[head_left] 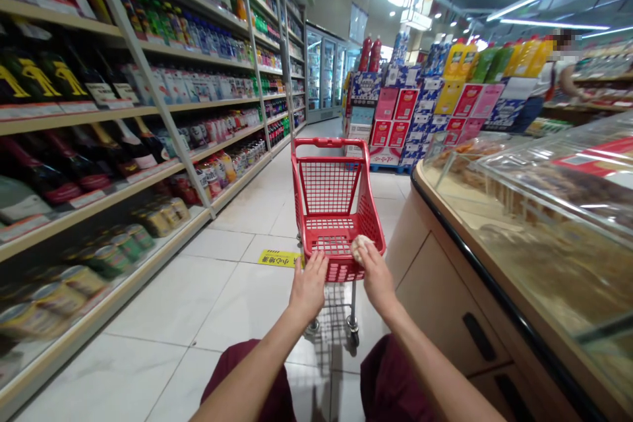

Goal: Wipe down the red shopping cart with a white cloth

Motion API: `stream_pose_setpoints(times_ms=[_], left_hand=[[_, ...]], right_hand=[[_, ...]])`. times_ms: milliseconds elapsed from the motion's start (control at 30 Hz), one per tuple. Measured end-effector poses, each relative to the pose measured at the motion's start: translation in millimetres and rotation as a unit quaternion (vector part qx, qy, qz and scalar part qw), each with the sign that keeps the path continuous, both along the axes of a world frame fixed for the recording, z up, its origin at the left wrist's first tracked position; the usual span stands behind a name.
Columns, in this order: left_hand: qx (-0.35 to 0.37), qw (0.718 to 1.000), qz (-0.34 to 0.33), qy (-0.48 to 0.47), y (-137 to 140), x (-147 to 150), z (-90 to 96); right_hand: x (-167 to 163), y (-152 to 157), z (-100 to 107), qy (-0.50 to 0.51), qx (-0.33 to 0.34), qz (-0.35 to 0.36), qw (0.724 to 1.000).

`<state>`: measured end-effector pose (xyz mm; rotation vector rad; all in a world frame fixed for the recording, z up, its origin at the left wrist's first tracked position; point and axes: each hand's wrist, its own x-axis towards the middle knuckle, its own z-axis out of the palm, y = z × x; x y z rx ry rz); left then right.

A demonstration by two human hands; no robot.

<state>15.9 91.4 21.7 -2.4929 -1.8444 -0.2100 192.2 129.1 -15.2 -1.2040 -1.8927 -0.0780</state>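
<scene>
A small red plastic shopping cart stands right in front of me, with its handle at the far end and the lower rim of its basket towards me. My left hand rests at the near rim, its fingers over the edge and its thumb hidden. At the near right corner, my right hand is closed on a crumpled off-white cloth and presses it against the rim. The visible basket floor is bare red grid. Below it show thin metal legs and caster wheels.
Shelves of bottles and cans line the left. A glass-topped display counter stands close on the right. Stacked drink cartons and a person are farther back. A yellow floor sticker lies beside the cart on white tiles.
</scene>
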Motion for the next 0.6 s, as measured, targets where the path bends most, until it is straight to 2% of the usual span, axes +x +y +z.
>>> stream_pose_setpoints(times_ms=[67,133,267,367,500,600], left_hand=[[0.001,1.000,0.002,-0.004,-1.2,2.0,0.7],[0.003,1.000,0.002,-0.011,-2.2,5.1,1.6],[0.000,1.000,0.002,-0.022,-3.2,7.7,3.3],[0.002,1.000,0.000,-0.024,-3.7,6.0,4.1],[0.005,1.000,-0.007,-0.027,-5.1,8.8,5.0],[0.012,0.999,-0.008,-0.030,-5.7,13.8,7.8]], right_hand=[[11.6,2.5,1.5,0.012,-0.002,-0.037,0.999],[4.0,0.4,-0.9,0.001,-0.005,-0.042,0.999],[-28.8,-7.4,-9.2,-0.053,0.004,0.035,0.998],[-10.1,-4.6,-7.5,-0.051,0.008,0.032,0.998],[30.2,-0.2,-2.2,-0.012,0.003,-0.056,0.998],[13.8,-6.2,-6.7,-0.017,-0.008,-0.050,0.999]])
